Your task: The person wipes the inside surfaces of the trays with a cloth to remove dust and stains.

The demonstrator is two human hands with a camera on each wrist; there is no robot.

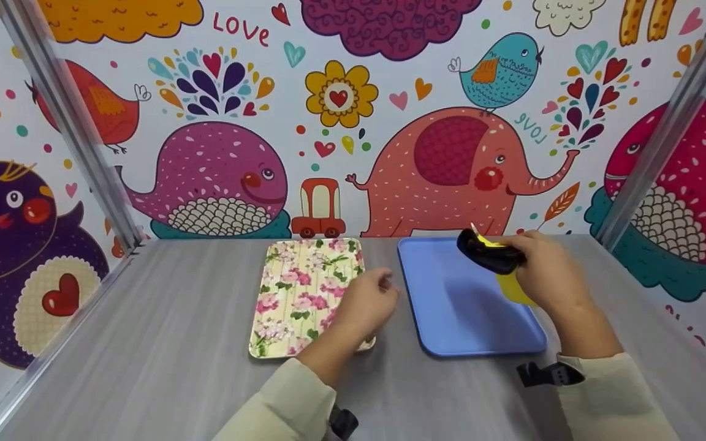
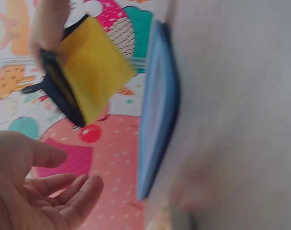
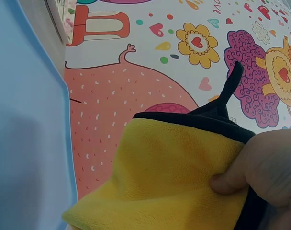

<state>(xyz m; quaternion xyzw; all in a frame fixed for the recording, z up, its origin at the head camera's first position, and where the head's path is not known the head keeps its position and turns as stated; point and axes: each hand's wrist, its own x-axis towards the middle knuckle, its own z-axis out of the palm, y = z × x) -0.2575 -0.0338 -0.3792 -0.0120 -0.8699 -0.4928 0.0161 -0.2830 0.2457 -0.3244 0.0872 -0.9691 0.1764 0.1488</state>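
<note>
My right hand point(image 1: 546, 269) pinches a yellow cloth with black edging point(image 3: 169, 167) by its border, thumb on the yellow face. The cloth hangs in the air above a blue tray point(image 1: 469, 343), and a black loop sticks out from its corner in the right wrist view. My left hand point(image 1: 368, 300) hovers over the right edge of a floral tray point(image 1: 276, 337). Nothing is in that hand; its fingers are loosely bent and the thumb stands apart from them in the left wrist view.
Both trays lie side by side on a grey table point(image 1: 163, 343), with a narrow gap between them. Behind stands a wall panel point(image 1: 328, 37) printed with cartoon animals. A metal post point(image 1: 71, 122) rises at the left and another metal post point(image 1: 665, 128) at the right.
</note>
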